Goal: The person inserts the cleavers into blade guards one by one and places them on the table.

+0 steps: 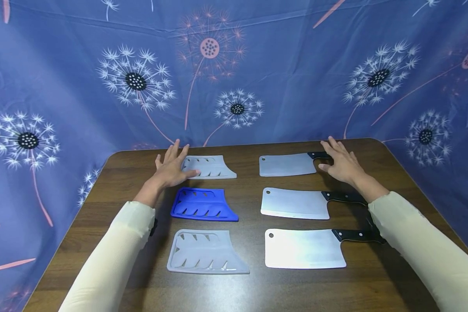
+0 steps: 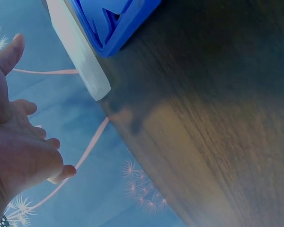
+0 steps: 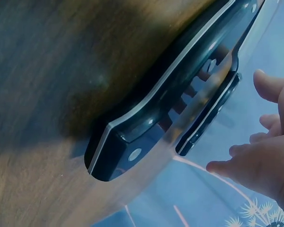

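Three cleavers with black handles lie in a column on the right: a far cleaver [image 1: 286, 165], a middle cleaver [image 1: 294, 203] and a near cleaver [image 1: 304, 249]. Left of them lie three blade covers: a far white cover [image 1: 210, 165], a blue cover [image 1: 203, 201] and a near whitish cover [image 1: 203, 249]. My left hand [image 1: 171, 170], fingers spread, hovers at the far white cover's left end, its thumb overlapping it in the head view. Over the far cleaver's handle [image 3: 208, 116] reaches my right hand [image 1: 344, 164], fingers extended and holding nothing.
All six pieces lie flat on a brown wooden table [image 1: 253, 290]. Behind and beside it hangs a blue cloth [image 1: 288, 86] with dandelion prints, close to the table's far edge. My right forearm passes over the handle ends of the nearer cleavers.
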A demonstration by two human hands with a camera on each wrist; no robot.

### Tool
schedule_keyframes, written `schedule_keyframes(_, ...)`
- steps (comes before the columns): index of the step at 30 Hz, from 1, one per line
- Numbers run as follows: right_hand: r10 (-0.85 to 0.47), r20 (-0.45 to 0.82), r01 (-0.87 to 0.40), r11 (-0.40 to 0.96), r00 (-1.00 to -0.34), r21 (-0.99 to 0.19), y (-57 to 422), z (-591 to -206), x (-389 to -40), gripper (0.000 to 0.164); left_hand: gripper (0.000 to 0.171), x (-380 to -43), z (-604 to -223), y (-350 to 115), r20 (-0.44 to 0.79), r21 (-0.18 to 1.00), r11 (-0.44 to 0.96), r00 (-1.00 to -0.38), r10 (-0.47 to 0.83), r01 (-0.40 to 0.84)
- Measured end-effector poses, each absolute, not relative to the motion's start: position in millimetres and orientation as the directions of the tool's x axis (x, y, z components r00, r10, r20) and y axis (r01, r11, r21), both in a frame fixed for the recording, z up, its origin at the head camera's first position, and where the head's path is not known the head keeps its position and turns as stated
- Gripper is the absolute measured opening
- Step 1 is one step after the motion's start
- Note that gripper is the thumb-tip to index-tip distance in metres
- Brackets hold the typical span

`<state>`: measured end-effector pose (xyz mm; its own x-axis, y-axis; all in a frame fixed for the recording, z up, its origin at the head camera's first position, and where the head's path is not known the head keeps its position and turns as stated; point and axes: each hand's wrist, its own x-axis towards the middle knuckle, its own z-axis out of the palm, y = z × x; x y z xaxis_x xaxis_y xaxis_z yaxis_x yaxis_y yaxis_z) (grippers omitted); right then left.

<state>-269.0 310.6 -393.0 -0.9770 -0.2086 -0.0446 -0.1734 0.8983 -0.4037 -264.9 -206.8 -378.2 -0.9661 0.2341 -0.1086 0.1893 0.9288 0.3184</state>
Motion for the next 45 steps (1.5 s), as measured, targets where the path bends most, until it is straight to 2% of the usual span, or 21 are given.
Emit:
schedule_keyframes(15,-0.187,-0.080,-0.139,0.903,-0.979,-0.406,314.6,-390.6,-284.7,0.086,0.097,-276.6,-378.3,-196.1,-0.127,0.287,0.938,-0.963,0.237,0.193)
schedule_keyframes(22,-0.117,-0.030,-0.098,0.927,-0.993,-0.362,316.0,-387.9,-286.5,0.075,0.102,-285.0,-379.7,-193.5,-0.152,0.292,0.938,-0.959,0.237,0.186)
schedule_keyframes(28,-0.115,-0.043,-0.095,0.941,-0.992,-0.325,316.4,-390.2,-291.7,0.065,0.103,-287.6,-380.7,-191.6,-0.183,0.301,0.934,-0.950,0.253,0.191)
schedule_keyframes(37,-0.134,-0.045,-0.119,0.961,-0.990,-0.251,313.5,-394.1,-296.6,0.063,0.106,-291.8,-383.2,-189.5,-0.215,0.308,0.926,-0.933,0.290,0.217)
schedule_keyframes(45,-0.136,-0.045,-0.120,0.959,-0.990,-0.256,314.9,-393.3,-301.5,0.063,0.108,-296.4,-383.5,-189.0,-0.224,0.322,0.916,-0.920,0.321,0.241)
